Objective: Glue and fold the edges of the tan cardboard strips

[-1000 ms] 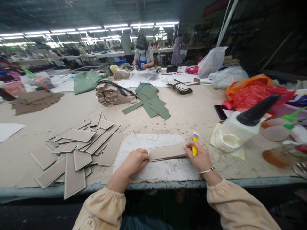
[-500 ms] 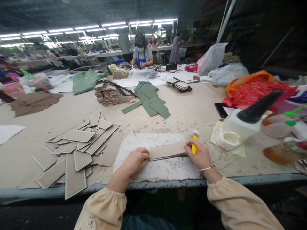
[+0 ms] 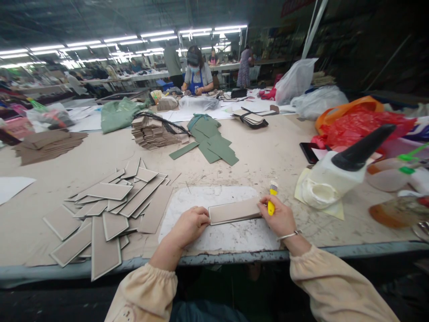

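Note:
A long beige rectangular panel (image 3: 234, 211) with a dark edge lies over a white board (image 3: 191, 197). At its left end, my left hand (image 3: 191, 226) is closed, thumb and fingertips pinching the corner. My right hand (image 3: 279, 218) pinches the other end, which looks slightly lifted from a layer beneath. Tucked in the same right hand is a small yellow-handled brush (image 3: 271, 201), bristles up. Left of the board lies a loose heap of similar beige panels (image 3: 106, 237) with pale green-white edges. One plain beige panel (image 3: 156, 210) rests beside the board.
On the right stands a white glue bottle (image 3: 335, 179) with a black nozzle, near a phone (image 3: 309, 153) and red plastic bags (image 3: 362, 127). Green pieces (image 3: 211, 141) and a brown stack (image 3: 152, 129) lie farther back. A co-worker (image 3: 199, 74) sits across the table.
Almost nothing differs. Both hands keep their hold on the panel's ends, and the brush stays in the right hand; the view has shifted very slightly.

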